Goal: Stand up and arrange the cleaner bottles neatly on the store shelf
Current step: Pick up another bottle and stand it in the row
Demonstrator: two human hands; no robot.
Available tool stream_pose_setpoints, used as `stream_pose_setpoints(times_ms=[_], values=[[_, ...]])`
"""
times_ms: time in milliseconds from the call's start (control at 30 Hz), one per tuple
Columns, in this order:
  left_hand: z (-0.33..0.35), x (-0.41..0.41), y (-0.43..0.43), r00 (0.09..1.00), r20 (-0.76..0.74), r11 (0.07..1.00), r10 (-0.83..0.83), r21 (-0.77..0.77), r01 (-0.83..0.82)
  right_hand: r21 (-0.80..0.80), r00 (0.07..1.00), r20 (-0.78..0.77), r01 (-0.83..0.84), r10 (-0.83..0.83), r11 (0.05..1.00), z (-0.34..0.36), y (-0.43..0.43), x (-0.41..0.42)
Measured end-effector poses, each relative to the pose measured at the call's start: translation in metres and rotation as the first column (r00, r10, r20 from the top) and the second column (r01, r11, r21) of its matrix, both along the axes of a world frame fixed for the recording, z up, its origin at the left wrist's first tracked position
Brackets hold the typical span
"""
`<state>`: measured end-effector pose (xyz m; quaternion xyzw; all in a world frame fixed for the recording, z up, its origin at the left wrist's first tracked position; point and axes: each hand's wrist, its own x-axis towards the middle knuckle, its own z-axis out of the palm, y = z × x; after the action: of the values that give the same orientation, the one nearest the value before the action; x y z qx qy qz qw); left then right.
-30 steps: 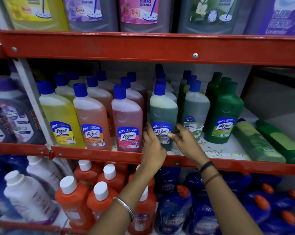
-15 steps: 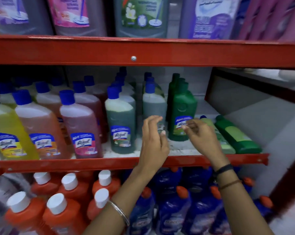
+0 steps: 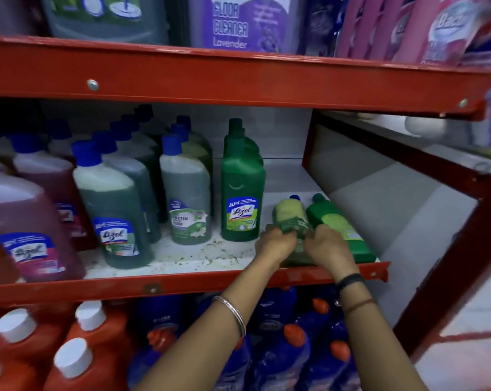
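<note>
Two bottles lie flat at the right end of the red-edged middle shelf [image 3: 182, 280]. The left one is a pale green cleaner bottle [image 3: 290, 218] with a blue cap pointing to the back. My left hand [image 3: 276, 244] and my right hand [image 3: 327, 246] both grip its lower body. Beside it on the right lies a dark green bottle [image 3: 338, 224], touching it. An upright dark green Lizol bottle [image 3: 241, 193] stands just left of my hands. Further left stand rows of grey-green [image 3: 187, 193], dark green-liquid [image 3: 114, 213] and pink [image 3: 26, 230] bottles with blue caps.
The red upper shelf beam [image 3: 238, 80] runs overhead with large floor-cleaner jugs [image 3: 238, 24] on it. The red frame post [image 3: 447, 277] closes the shelf on the right. Below are orange bottles with white caps [image 3: 77, 359] and blue bottles [image 3: 281, 348].
The view swung right. Both hands moved right from the upright bottles and closed on the lying pale green bottle.
</note>
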<state>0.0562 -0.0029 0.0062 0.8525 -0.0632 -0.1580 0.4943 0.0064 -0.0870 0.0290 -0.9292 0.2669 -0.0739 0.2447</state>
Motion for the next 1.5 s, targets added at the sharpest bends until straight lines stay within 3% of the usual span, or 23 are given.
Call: stream_pose_setpoints(times_ms=[167,233,367,500,667,967,1167,1333,1500], values=[[0.009,0.006,0.002,0.979,-0.199,0.919,0.050,-0.374,-0.123,0.234,0.994,0.104,-0.050,0.026,0.971,0.004,-0.006,0.008],[0.010,0.002,0.007,0.985,-0.170,0.902,0.042,-0.418,-0.110,0.405,0.980,0.197,-0.070,-0.012,0.911,0.004,-0.011,0.011],[0.008,-0.010,0.022,0.991,-0.112,0.845,-0.073,-0.534,0.002,0.742,0.923,0.365,-0.209,-0.122,0.637,-0.001,-0.012,0.003],[0.011,-0.020,0.051,0.986,0.093,0.837,-0.136,-0.523,0.165,0.707,0.787,0.610,-0.488,-0.091,0.512,0.002,0.005,-0.011],[0.010,-0.028,0.107,0.953,0.282,0.869,-0.114,-0.437,0.233,0.526,0.690,0.720,-0.614,0.075,0.589,-0.002,0.041,-0.021],[0.016,-0.026,0.195,0.835,0.533,0.955,0.132,-0.294,0.036,0.319,0.579,0.761,-0.726,0.292,0.609,0.000,0.130,0.007],[0.000,-0.017,0.214,0.852,0.498,0.978,0.161,-0.195,-0.071,0.345,0.638,0.690,-0.705,0.342,0.619,-0.019,0.148,0.026],[-0.005,-0.022,0.211,0.754,0.623,0.973,0.208,-0.058,-0.221,0.234,0.713,0.648,-0.521,0.268,0.821,-0.022,0.151,0.022],[-0.012,-0.041,0.195,0.684,0.703,0.958,0.194,0.013,-0.286,0.149,0.769,0.618,-0.316,0.161,0.937,-0.013,0.186,0.013]])
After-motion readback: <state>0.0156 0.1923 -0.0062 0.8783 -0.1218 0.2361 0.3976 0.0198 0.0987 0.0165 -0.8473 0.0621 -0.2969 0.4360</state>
